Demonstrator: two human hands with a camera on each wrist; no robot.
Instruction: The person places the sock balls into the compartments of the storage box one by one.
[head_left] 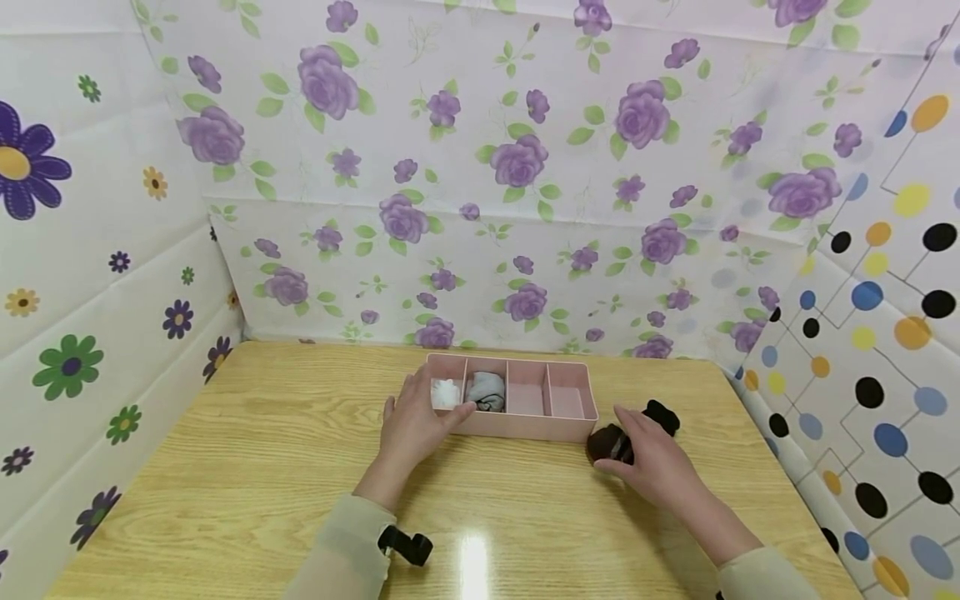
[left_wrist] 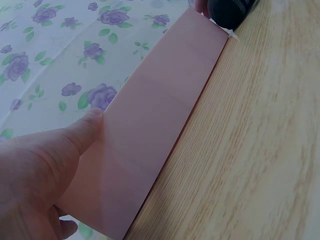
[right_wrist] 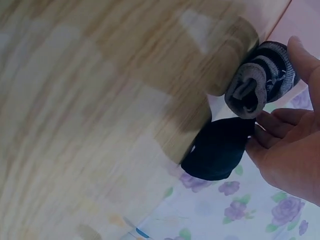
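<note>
A long pink divided box [head_left: 525, 427] rests on the wooden table. My left hand [head_left: 416, 425] grips its left end, thumb on the front rim and fingers round the end wall. A white cloth bundle [head_left: 446, 393] lies in the leftmost compartment, and a rolled grey sock [head_left: 487, 390] fills the one beside it. Just off the box's right end, my right hand [head_left: 656, 462] holds a dark rolled sock with grey stripes [right_wrist: 270, 75] between thumb and fingers. Close by its fingers is a black cloth bundle [right_wrist: 220, 150]. The two right-hand compartments hold nothing.
Wooden table top [head_left: 262, 467] spreads around the box. A purple-flowered cloth [head_left: 465, 167] hangs behind it, with patterned cloths at the left and right sides. A black strap mount [head_left: 405, 545] sits on my left wrist.
</note>
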